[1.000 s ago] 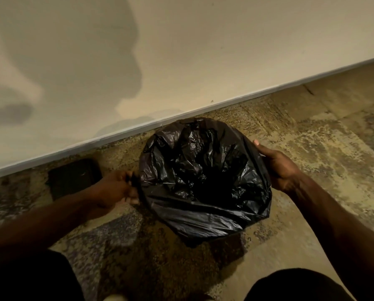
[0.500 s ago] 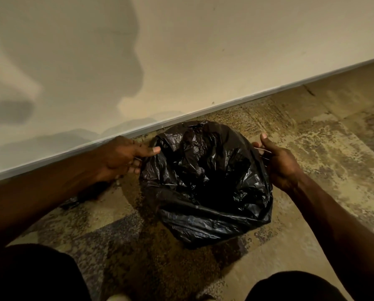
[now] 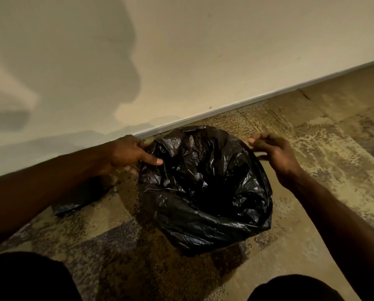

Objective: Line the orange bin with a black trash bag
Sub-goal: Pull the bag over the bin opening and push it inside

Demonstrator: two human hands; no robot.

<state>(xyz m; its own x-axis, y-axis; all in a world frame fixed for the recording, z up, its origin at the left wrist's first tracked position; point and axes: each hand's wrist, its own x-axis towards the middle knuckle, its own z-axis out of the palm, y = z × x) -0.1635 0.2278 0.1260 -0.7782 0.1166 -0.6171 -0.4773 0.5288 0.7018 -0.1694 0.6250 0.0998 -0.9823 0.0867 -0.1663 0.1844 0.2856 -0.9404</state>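
A black trash bag (image 3: 203,192) is spread over the round bin on the floor and hides it fully; no orange shows. The bag's mouth gapes open, its plastic crumpled inside. My left hand (image 3: 129,153) pinches the bag's edge at the far left of the rim, thumb lying over the plastic. My right hand (image 3: 273,153) is at the far right of the rim, fingers curled on the bag's edge there.
A pale wall with a white baseboard (image 3: 247,101) runs just behind the bin. The floor is worn patterned carpet (image 3: 323,131). A dark flat object (image 3: 73,203) lies on the floor under my left forearm. My knees fill the bottom corners.
My left hand has gone from the near left of the rim to the far left and taken the bag's edge. My right hand has slid a little farther along the right edge.
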